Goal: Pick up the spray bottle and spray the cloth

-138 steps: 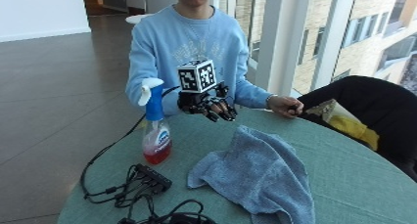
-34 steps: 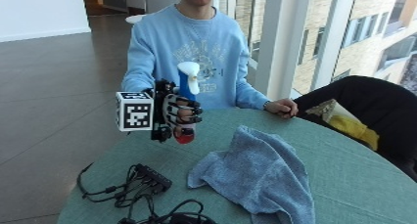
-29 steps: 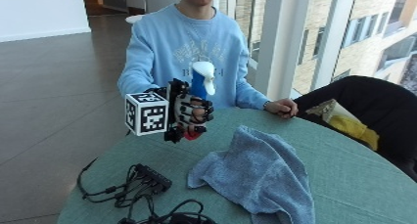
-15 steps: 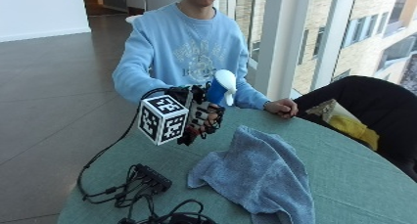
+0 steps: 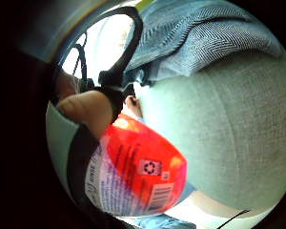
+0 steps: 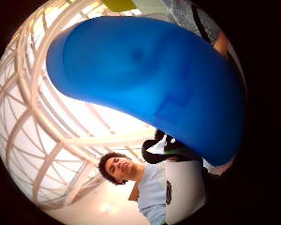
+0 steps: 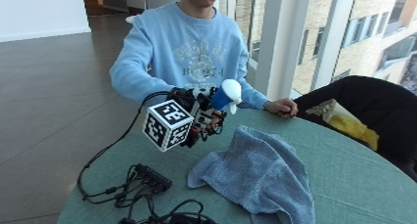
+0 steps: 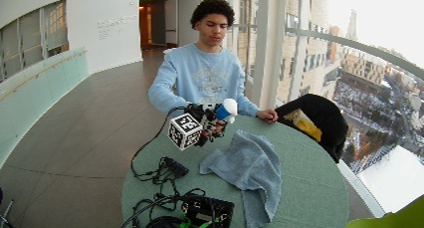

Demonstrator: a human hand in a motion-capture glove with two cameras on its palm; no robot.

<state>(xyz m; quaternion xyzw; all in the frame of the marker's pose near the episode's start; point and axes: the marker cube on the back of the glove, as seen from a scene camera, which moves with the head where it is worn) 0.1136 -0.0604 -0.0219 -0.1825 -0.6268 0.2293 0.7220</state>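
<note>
My gloved right hand (image 7: 198, 114) (image 8: 204, 122) holds the spray bottle (image 7: 224, 94) (image 8: 224, 111) in the air above the table, its blue and white spray head tilted toward the cloth. A crumpled grey-blue cloth (image 7: 257, 172) (image 8: 248, 166) lies on the green tablecloth just past the hand. The bottle's red body and label (image 5: 138, 176) fill the little finger side palm view, with a fingertip (image 5: 83, 107) curled against it and the cloth (image 5: 195, 43) beyond. Its blue head (image 6: 154, 89) fills the thumb side palm view.
The other, bare hand (image 7: 283, 106) rests as a fist on the round green table (image 7: 352, 175) near its far edge. Black cables and a power strip (image 7: 147, 182) lie at the near left. A black chair (image 7: 365, 106) with something yellow stands at the right.
The hand has lifted the bottle off the table and carried it rightward, tipping the spray head toward the cloth. The cloth and the bare hand have not moved.
</note>
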